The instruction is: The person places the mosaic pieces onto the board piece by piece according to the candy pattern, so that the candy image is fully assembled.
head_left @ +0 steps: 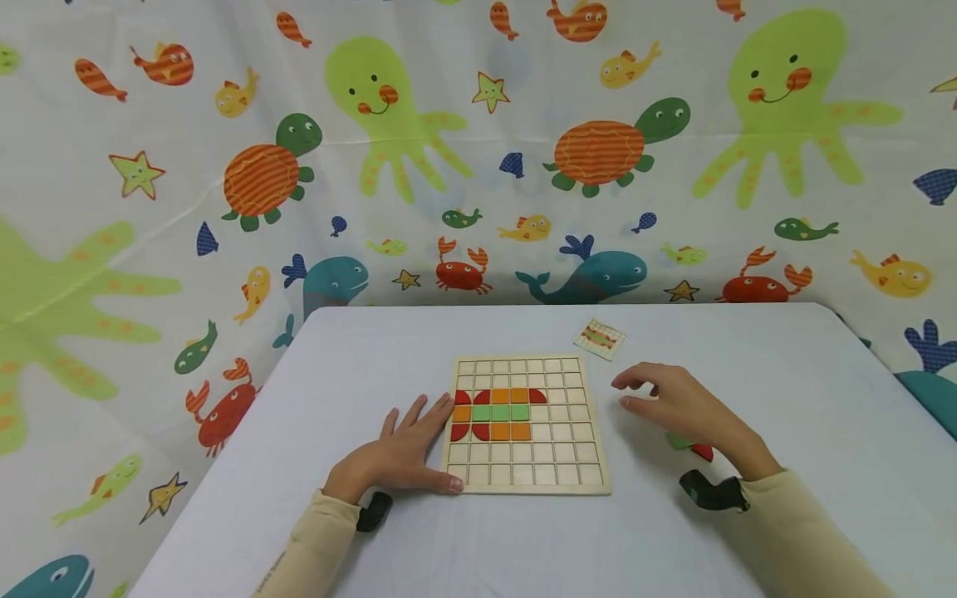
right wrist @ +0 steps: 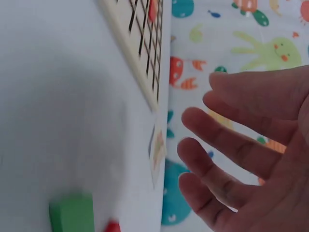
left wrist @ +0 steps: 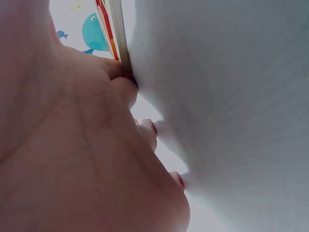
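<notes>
A square wooden grid board lies on the table. In its upper left and middle cells sit red, orange and green pieces, with three green squares in the middle row. My left hand rests against the board's left edge, fingers spread and thumb at the near left corner. To the right of the board hovers my right hand, its fingers loosely bent and nothing between them. Below its wrist lie a green piece and a red piece, partly covered by the hand in the head view.
Behind the board's far right corner lies a small pattern card showing a fish-like figure on a grid. A white cloth covers the table. Beyond the far edge hangs a curtain printed with sea animals.
</notes>
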A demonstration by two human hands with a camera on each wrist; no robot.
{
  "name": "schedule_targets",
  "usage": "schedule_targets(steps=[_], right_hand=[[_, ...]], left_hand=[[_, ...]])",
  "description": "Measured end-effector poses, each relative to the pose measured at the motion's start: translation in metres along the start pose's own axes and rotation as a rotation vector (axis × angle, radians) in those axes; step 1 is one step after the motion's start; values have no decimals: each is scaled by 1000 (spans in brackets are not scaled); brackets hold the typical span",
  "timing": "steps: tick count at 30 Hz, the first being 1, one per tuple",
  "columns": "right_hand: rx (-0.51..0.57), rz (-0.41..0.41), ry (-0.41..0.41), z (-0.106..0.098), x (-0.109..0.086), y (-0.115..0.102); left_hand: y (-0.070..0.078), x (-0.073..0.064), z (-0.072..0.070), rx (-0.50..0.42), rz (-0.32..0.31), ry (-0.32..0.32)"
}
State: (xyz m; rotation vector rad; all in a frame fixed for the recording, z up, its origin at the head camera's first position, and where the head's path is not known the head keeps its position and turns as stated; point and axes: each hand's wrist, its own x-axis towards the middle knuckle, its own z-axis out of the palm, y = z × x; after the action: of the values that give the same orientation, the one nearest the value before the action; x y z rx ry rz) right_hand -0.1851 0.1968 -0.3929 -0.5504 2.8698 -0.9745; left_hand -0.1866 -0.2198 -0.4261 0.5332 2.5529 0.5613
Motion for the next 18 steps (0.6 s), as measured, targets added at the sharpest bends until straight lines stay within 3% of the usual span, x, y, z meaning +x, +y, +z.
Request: schedule_targets(steps=[9, 18], right_hand=[[-63, 47, -105, -29, -32, 34], [-70, 80, -178, -30, -37, 51]], left_hand=[[-1, 1, 0, 5, 0, -2], [-1, 2, 1, 0, -10, -4]])
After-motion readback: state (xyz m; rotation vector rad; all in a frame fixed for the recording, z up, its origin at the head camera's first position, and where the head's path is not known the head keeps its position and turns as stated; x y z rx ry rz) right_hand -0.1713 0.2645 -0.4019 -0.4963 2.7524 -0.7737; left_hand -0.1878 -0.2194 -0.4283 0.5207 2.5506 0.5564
